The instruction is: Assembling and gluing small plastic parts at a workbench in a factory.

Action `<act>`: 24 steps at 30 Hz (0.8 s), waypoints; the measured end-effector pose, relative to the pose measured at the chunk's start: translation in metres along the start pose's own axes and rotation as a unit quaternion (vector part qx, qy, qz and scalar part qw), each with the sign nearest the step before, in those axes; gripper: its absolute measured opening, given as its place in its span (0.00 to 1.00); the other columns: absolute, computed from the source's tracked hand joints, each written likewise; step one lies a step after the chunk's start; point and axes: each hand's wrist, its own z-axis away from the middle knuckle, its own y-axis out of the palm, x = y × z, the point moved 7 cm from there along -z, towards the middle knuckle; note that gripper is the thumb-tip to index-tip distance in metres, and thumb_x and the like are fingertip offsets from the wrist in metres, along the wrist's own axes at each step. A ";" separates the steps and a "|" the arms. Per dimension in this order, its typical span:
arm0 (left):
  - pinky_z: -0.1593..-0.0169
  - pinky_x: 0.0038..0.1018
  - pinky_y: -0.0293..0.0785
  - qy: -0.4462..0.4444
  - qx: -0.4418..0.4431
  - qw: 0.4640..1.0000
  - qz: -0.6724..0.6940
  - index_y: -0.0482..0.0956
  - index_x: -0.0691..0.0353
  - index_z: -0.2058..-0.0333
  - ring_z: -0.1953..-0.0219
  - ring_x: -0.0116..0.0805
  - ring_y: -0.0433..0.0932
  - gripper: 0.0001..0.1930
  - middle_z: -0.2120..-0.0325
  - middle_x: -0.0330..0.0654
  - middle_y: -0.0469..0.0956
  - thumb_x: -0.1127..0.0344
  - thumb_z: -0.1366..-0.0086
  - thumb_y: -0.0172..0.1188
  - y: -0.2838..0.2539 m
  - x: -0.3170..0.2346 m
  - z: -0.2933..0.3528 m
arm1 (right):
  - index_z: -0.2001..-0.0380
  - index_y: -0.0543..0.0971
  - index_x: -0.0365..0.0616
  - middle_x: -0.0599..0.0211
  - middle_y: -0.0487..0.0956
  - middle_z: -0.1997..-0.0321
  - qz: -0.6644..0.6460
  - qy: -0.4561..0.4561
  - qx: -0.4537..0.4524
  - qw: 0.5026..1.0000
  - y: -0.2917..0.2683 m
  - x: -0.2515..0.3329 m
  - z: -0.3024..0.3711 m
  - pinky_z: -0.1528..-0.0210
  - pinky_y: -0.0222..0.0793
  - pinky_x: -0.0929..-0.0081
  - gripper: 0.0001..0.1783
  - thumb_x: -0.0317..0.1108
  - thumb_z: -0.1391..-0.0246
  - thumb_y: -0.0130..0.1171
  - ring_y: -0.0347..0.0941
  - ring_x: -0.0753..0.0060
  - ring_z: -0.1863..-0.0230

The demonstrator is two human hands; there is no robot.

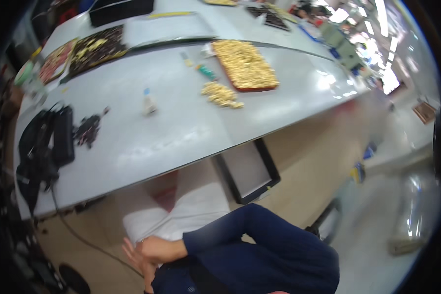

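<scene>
"Fingers (128, 249) look spread, with nothing visibly held. Whose are they?"

"I cannot tell: the right hand (158, 249) overlaps the left hand (146, 270), near white, sheet-like material (203, 206)."

"Which step?"

"Probably a pause. Handling the small, golden pieces (222, 95) on the pale-grey, smooth table (181, 130) would call for reaching forward."

A long, glossy, pale grey worktable (181, 128) stands over a beige floor (301, 171) that looks paler toward the right, while strip lights (381, 19) glare white at the upper right and bright reflections (327, 81) mark the tabletop's right end.
</scene>
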 end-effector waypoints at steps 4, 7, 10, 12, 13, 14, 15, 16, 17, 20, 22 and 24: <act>0.31 0.30 0.46 -0.094 -0.136 0.979 0.116 0.62 0.52 0.37 0.33 0.44 0.53 0.29 0.36 0.41 0.60 0.51 0.35 0.49 -0.034 -0.007 0.022 | 0.76 0.75 0.30 0.52 0.73 0.71 0.038 -0.018 0.009 0.999 -0.011 0.022 -0.003 0.67 0.72 0.64 0.15 0.31 0.70 0.61 0.74 0.53 0.69; 0.32 0.32 0.45 -0.061 -0.189 0.969 0.144 0.64 0.54 0.39 0.33 0.40 0.53 0.28 0.37 0.40 0.61 0.49 0.36 0.50 -0.034 -0.005 0.011 | 0.75 0.75 0.30 0.52 0.73 0.71 0.068 -0.030 -0.017 0.997 -0.022 0.024 -0.005 0.67 0.71 0.64 0.15 0.31 0.69 0.61 0.74 0.54 0.69; 0.33 0.33 0.48 -0.023 -0.213 0.973 0.091 0.65 0.55 0.41 0.34 0.41 0.55 0.27 0.38 0.41 0.63 0.50 0.36 0.50 -0.040 -0.013 0.008 | 0.78 0.75 0.31 0.54 0.73 0.71 0.059 -0.020 -0.047 0.997 -0.026 0.022 -0.006 0.67 0.71 0.64 0.14 0.32 0.69 0.60 0.74 0.54 0.68; 0.34 0.33 0.49 0.002 -0.228 0.972 0.057 0.66 0.56 0.42 0.35 0.42 0.57 0.27 0.40 0.42 0.64 0.50 0.36 0.50 -0.043 -0.021 0.007 | 0.81 0.75 0.33 0.55 0.73 0.72 0.045 -0.024 -0.050 0.997 -0.039 0.028 -0.003 0.67 0.71 0.63 0.12 0.33 0.69 0.60 0.73 0.55 0.68; 0.35 0.34 0.50 0.013 -0.235 0.971 0.040 0.66 0.56 0.42 0.36 0.42 0.58 0.26 0.40 0.43 0.65 0.51 0.36 0.51 -0.044 -0.024 0.008 | 0.81 0.75 0.33 0.55 0.73 0.72 0.045 -0.021 -0.052 0.997 -0.036 0.024 -0.002 0.67 0.71 0.63 0.12 0.33 0.69 0.60 0.73 0.55 0.68; 0.35 0.34 0.51 0.022 -0.244 0.969 0.021 0.67 0.56 0.43 0.36 0.43 0.58 0.26 0.41 0.43 0.65 0.51 0.36 0.51 -0.045 -0.025 0.010 | 0.82 0.75 0.33 0.55 0.73 0.72 0.039 -0.022 -0.047 0.998 -0.032 0.022 -0.002 0.67 0.71 0.63 0.12 0.33 0.69 0.59 0.73 0.55 0.68; 0.35 0.34 0.52 0.030 -0.253 0.967 0.003 0.67 0.56 0.43 0.37 0.43 0.59 0.25 0.41 0.44 0.66 0.51 0.36 0.51 -0.047 -0.027 0.013 | 0.83 0.75 0.33 0.55 0.72 0.73 0.033 -0.024 -0.041 0.998 -0.029 0.021 -0.002 0.67 0.71 0.63 0.11 0.34 0.68 0.59 0.73 0.55 0.67; 0.36 0.34 0.53 0.038 -0.261 0.964 -0.016 0.67 0.57 0.43 0.37 0.43 0.60 0.25 0.42 0.44 0.67 0.51 0.36 0.51 -0.049 -0.029 0.015 | 0.83 0.75 0.33 0.55 0.72 0.73 0.031 -0.024 -0.042 0.998 -0.027 0.019 0.001 0.67 0.71 0.63 0.11 0.34 0.68 0.59 0.73 0.55 0.67; 0.36 0.35 0.54 0.045 -0.269 0.961 -0.034 0.67 0.57 0.44 0.38 0.44 0.61 0.25 0.42 0.45 0.67 0.52 0.35 0.51 -0.051 -0.029 0.019 | 0.83 0.75 0.33 0.52 0.73 0.73 0.015 -0.035 -0.060 0.998 -0.033 0.022 0.002 0.68 0.71 0.61 0.11 0.33 0.69 0.59 0.73 0.52 0.70; 0.38 0.36 0.56 0.069 -0.294 0.949 -0.089 0.68 0.58 0.45 0.39 0.44 0.63 0.24 0.44 0.46 0.69 0.52 0.35 0.51 -0.056 -0.032 0.029 | 0.82 0.75 0.32 0.50 0.74 0.74 -0.025 -0.028 -0.073 0.997 -0.038 0.024 0.005 0.69 0.70 0.59 0.11 0.31 0.69 0.59 0.74 0.48 0.72; 0.39 0.36 0.58 0.086 -0.310 0.939 -0.122 0.69 0.58 0.46 0.40 0.45 0.64 0.23 0.45 0.47 0.70 0.53 0.35 0.51 -0.059 -0.035 0.033 | 0.81 0.75 0.32 0.50 0.74 0.74 -0.046 -0.010 -0.067 0.997 -0.038 0.022 0.006 0.69 0.70 0.59 0.11 0.31 0.69 0.59 0.74 0.47 0.72; 0.40 0.37 0.60 0.104 -0.326 0.927 -0.154 0.70 0.59 0.47 0.41 0.46 0.66 0.22 0.46 0.48 0.72 0.53 0.35 0.52 -0.060 -0.038 0.036 | 0.78 0.75 0.31 0.50 0.74 0.74 -0.050 0.023 -0.069 0.996 -0.038 0.018 0.005 0.69 0.70 0.59 0.12 0.30 0.69 0.59 0.75 0.47 0.71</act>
